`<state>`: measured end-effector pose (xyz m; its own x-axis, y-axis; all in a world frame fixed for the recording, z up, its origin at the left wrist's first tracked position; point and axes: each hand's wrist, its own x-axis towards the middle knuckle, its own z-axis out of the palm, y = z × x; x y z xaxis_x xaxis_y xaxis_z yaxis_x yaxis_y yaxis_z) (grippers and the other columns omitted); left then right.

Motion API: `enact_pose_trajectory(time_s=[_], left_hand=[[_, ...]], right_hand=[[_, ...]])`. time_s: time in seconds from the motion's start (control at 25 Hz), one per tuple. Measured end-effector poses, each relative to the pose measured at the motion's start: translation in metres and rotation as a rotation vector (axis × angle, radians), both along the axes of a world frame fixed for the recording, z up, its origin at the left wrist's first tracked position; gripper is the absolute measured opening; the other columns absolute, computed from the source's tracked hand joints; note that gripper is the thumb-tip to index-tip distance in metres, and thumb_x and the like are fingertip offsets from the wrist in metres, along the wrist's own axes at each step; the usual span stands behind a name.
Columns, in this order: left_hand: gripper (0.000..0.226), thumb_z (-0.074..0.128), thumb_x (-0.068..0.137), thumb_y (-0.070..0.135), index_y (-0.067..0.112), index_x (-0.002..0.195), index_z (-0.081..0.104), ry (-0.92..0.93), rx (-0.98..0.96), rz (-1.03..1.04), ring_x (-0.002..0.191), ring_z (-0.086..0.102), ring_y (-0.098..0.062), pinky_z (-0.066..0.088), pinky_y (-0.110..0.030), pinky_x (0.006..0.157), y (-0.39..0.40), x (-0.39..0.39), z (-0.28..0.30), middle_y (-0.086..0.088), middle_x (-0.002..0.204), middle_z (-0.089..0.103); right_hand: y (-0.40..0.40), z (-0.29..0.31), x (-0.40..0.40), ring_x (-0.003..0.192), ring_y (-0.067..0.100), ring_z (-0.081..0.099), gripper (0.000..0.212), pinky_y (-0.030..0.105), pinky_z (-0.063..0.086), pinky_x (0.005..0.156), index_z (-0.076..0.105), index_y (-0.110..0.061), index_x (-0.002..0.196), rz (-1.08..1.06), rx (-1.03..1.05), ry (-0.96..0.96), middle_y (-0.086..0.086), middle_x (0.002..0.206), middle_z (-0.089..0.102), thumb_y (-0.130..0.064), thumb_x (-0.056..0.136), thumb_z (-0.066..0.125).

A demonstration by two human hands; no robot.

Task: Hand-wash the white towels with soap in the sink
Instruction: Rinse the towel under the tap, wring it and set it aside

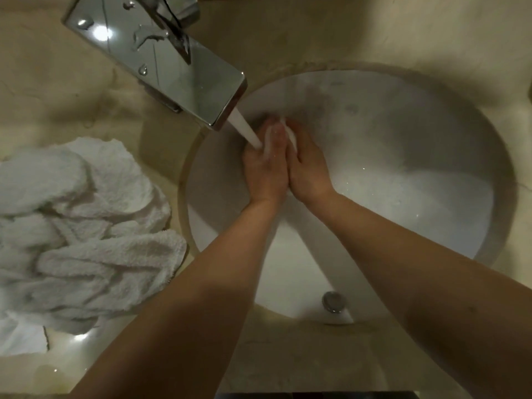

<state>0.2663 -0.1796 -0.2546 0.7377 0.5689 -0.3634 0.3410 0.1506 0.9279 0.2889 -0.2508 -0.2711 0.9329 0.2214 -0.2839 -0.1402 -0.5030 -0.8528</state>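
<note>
We see a small white piece (pixel 291 136), soap or cloth, we cannot tell which, pressed between our two palms in the far-left part of the white sink (pixel 403 156). Our left hand (pixel 266 168) and right hand (pixel 308 168) lie palm to palm with fingers mostly straight around it, under the water stream (pixel 246 129) falling from the chrome faucet (pixel 161 61). Foamy water sits in the basin to the right of our hands. The white towels (pixel 83 234) lie heaped on the beige counter (pixel 302 33) to the left of the sink, outside it. A metal drain fitting (pixel 333 301) shows on the near wall of the basin.
</note>
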Motion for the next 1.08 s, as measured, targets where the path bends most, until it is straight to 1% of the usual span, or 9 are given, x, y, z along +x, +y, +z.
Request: enact_pose_trajectory(time_s=[0.16,0.32,0.44,0.52,0.64,0.76,0.88,1.0,1.08], left_hand=[[0.034,0.053,0.082,0.058,0.028,0.076,0.066,0.109,0.058,0.029,0.069,0.064,0.006,0.05,-0.017,0.07,0.003,0.0,-0.013,0.015,0.067,0.066],[0.044,0.056,0.087,0.045,0.007,0.1,0.073,0.095,0.106,0.081,0.085,0.068,-0.004,0.05,-0.017,0.079,0.005,0.011,-0.023,0.006,0.085,0.07],[0.047,0.053,0.09,0.049,0.011,0.109,0.07,0.046,0.219,0.053,0.106,0.066,-0.017,0.05,-0.028,0.096,0.004,0.013,-0.031,-0.005,0.108,0.072],[0.056,0.048,0.091,0.053,0.007,0.114,0.069,0.108,0.371,0.028,0.113,0.063,-0.024,0.045,-0.028,0.102,0.002,0.016,-0.035,-0.012,0.115,0.07],[0.064,0.038,0.092,0.056,0.0,0.1,0.069,0.185,0.547,-0.019,0.094,0.066,-0.035,0.051,-0.045,0.089,0.003,0.017,-0.04,-0.02,0.096,0.071],[0.057,0.033,0.098,0.051,0.007,0.103,0.068,0.024,0.548,-0.108,0.09,0.066,-0.03,0.052,-0.042,0.082,0.008,0.014,-0.04,-0.011,0.095,0.07],[0.058,0.03,0.101,0.055,0.011,0.108,0.067,0.036,0.607,-0.165,0.099,0.065,-0.029,0.05,-0.042,0.088,0.01,0.014,-0.038,-0.009,0.104,0.07],[0.064,0.046,0.089,0.065,0.01,0.116,0.066,0.258,0.724,-0.001,0.111,0.058,-0.035,0.04,-0.041,0.103,-0.003,0.001,-0.027,-0.015,0.114,0.065],[0.086,0.059,0.07,0.076,0.008,0.122,0.063,0.39,0.517,0.211,0.117,0.056,-0.033,0.041,-0.041,0.104,-0.011,-0.007,-0.008,-0.015,0.12,0.063]], right_hand=[[0.009,-0.008,0.0,0.1,0.029,0.065,0.069,0.036,0.051,0.084,0.061,-0.007,0.12,-0.093,-0.098,-0.065,0.013,0.11,0.069,-0.062,0.087,0.035],[0.012,-0.012,0.02,0.084,0.033,0.066,0.056,0.03,0.044,0.071,0.067,-0.005,0.098,-0.063,-0.19,-0.214,0.014,0.091,0.071,-0.051,0.093,0.035],[0.012,-0.014,0.031,0.086,0.034,0.066,0.062,0.036,0.046,0.075,0.068,-0.003,0.098,-0.006,-0.207,-0.187,0.018,0.091,0.07,-0.054,0.092,0.032],[0.013,-0.014,0.036,0.071,0.033,0.065,0.064,0.03,0.042,0.063,0.069,0.0,0.092,0.06,-0.246,-0.334,0.019,0.08,0.069,-0.052,0.09,0.032],[0.011,-0.018,0.039,0.049,0.031,0.061,0.043,0.023,0.037,0.046,0.069,0.0,0.081,0.071,-0.302,-0.508,0.016,0.063,0.066,-0.034,0.089,0.044],[0.009,-0.019,0.038,0.053,0.034,0.064,0.029,0.026,0.044,0.046,0.069,0.002,0.084,0.068,-0.358,-0.513,0.017,0.068,0.068,-0.022,0.087,0.054],[0.013,-0.007,0.038,0.077,0.039,0.066,0.019,0.036,0.05,0.068,0.067,0.003,0.09,0.208,-0.403,-0.421,0.023,0.086,0.069,-0.013,0.092,0.057],[0.007,0.003,0.025,0.104,0.028,0.059,0.039,0.037,0.045,0.088,0.056,-0.008,0.118,0.022,-0.295,-0.094,0.013,0.118,0.062,-0.038,0.1,0.041],[0.004,0.004,0.013,0.104,0.025,0.059,0.044,0.035,0.047,0.086,0.053,-0.014,0.12,-0.136,-0.198,-0.021,0.007,0.118,0.061,-0.05,0.098,0.042]])
